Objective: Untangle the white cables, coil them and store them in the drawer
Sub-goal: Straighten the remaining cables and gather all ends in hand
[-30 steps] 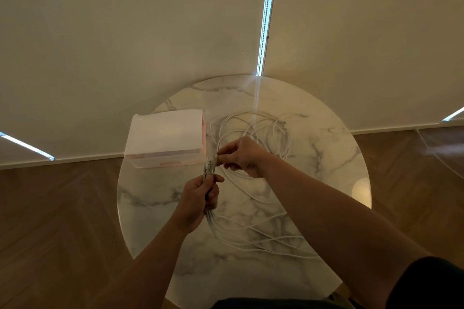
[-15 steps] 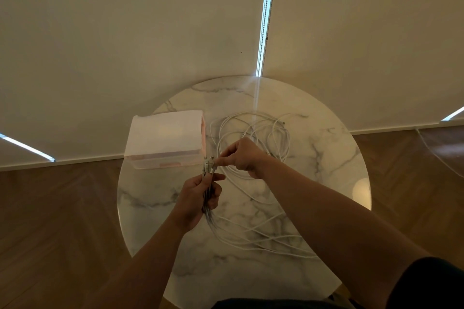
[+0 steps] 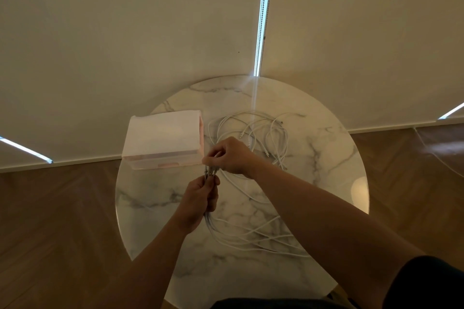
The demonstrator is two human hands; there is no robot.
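On the marble table (image 3: 326, 165), right of the drawer box (image 3: 163, 133), the white cables (image 3: 251, 130) sprawl in loose loops. My left hand (image 3: 198, 198) grips a bunch of their ends, and my right hand (image 3: 231, 155) pinches one end at the bunch's top.

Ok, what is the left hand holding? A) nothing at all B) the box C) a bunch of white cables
C: the left hand grips a bundle of white cables, which trail from under it onto the marble table.
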